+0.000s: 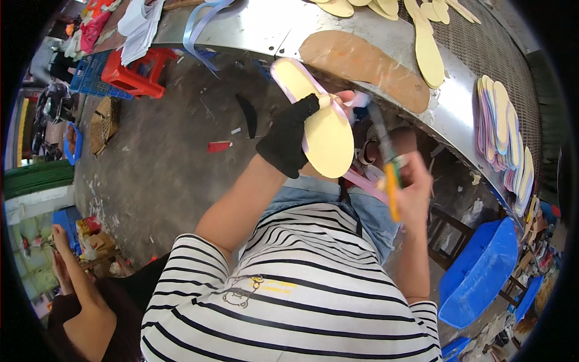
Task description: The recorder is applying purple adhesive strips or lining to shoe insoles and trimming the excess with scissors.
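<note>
Insole is pinched by left hand, tool gripped by right hand; shirt bears yellow lettering.

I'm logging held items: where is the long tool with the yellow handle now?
In the head view, right of centre, the yellow-handled tool is in the right hand, right of the pale yellow, sole-shaped piece.

On the metal bench lie yellow insoles, 1 brown sheet and blue ribbon.

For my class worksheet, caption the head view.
Black-gloved left hand grips a yellow insole; right hand holds a blurred tool beside the silvery worktable.
</note>
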The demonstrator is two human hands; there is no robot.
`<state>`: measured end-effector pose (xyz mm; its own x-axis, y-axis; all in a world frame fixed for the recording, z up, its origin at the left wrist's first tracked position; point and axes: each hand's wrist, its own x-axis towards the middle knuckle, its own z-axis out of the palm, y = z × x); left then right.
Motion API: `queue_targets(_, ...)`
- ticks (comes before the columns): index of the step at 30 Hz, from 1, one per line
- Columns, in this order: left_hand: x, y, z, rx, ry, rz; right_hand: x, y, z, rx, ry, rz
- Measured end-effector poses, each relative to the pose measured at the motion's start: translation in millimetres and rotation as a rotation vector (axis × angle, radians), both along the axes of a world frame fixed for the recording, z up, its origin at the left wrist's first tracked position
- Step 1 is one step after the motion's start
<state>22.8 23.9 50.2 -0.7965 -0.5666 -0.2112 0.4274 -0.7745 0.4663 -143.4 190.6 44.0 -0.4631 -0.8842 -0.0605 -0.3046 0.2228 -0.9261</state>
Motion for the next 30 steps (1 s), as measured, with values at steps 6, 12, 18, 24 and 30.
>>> queue_targets(6, -17, 8, 8, -0.304, -0.252, 0.132, -115, -20, 13, -0.026, 0.987, -0.359)
queue_targets(12, -37, 25, 6, -0.458, -0.350, 0.229, -18, -50, 35, -0.121, -0.026, 0.031)
queue_targets(18, -38, 27, 6, -0.492, -0.474, 0.151, 10, -46, 23, -0.126, 0.100, 0.159)
queue_targets(24, -20, 29, -13, -0.806, -0.527, -0.192, -31, -56, 34, -0.250, -0.265, 0.135)
queue_targets(30, -25, 29, -6, -0.900, -0.432, -0.323, -38, -83, 57, -0.300, 0.169, 0.246)
